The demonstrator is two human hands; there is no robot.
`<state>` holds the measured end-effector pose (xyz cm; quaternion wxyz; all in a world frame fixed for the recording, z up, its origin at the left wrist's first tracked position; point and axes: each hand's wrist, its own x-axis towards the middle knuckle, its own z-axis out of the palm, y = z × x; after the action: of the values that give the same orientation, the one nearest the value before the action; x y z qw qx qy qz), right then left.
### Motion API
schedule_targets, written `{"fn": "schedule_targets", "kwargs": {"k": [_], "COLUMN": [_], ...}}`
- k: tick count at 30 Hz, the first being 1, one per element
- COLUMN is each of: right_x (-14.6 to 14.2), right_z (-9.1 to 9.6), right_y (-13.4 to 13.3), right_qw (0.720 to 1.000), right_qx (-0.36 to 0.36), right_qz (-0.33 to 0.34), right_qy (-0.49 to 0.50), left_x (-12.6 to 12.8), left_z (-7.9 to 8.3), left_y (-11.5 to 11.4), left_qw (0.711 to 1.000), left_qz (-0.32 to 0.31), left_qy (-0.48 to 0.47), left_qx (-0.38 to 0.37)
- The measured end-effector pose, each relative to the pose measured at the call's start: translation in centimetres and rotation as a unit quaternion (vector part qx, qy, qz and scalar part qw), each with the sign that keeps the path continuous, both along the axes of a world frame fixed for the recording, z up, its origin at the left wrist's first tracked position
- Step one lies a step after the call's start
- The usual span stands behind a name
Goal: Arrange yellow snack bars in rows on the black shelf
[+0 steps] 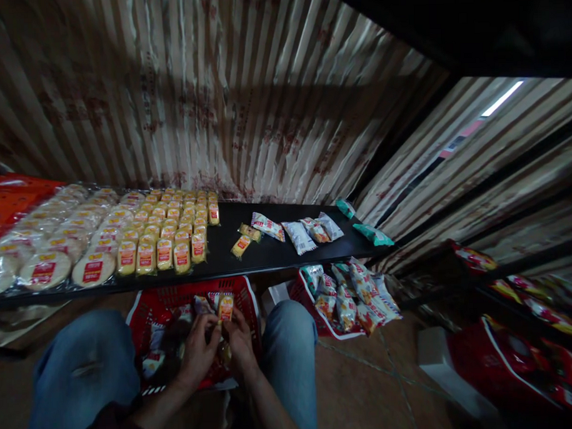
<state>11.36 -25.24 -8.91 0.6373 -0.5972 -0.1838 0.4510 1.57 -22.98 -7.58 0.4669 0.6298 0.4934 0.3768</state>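
Observation:
Between my knees, my left hand (200,346) and my right hand (240,341) meet over a red basket (134,307). Both have their fingers closed around a small yellow wrapped snack cake (225,307) with a red label, held upright. Other packaged snacks lie in the basket below, partly hidden by my hands and in shadow. On the black shelf (232,273) in front stand tight rows of the same wrapped snack cakes (164,252). Two more loose cakes (241,245) lie to the right of those rows.
Round flat wrapped cakes (93,269) fill the shelf's left side, beside an orange package (13,199). White snack bags (298,236) and green packets (373,234) lie toward the right. A second red basket (334,330) holds several snack bags on the floor. Another basket (478,358) stands far right.

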Motion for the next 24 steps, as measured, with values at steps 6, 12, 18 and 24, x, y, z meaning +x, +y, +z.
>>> {"fn": "schedule_targets", "kwargs": {"k": [6,12,18,24], "right_x": [0.0,-0.2,-0.3,-0.3], "right_z": [0.3,-0.2,-0.1,2.0], "right_y": [0.3,0.7,0.9,1.6], "right_qw": [0.998,0.997,0.998,0.999], "right_qx": [0.019,-0.012,-0.004,0.022], "right_qz": [-0.014,-0.025,-0.006,0.006], "right_qy": [0.066,0.069,0.059,0.046], "left_x": [0.0,0.0,0.4,0.5], "left_z": [0.7,0.5,0.0,1.3], "left_y": [0.2,0.4,0.6,1.3], "left_qw": [0.998,0.996,0.994,0.994], "left_qz": [0.038,0.039,0.049,0.059], "left_qy": [0.000,-0.019,-0.041,-0.055], "left_qx": [-0.045,-0.080,-0.085,-0.071]}}
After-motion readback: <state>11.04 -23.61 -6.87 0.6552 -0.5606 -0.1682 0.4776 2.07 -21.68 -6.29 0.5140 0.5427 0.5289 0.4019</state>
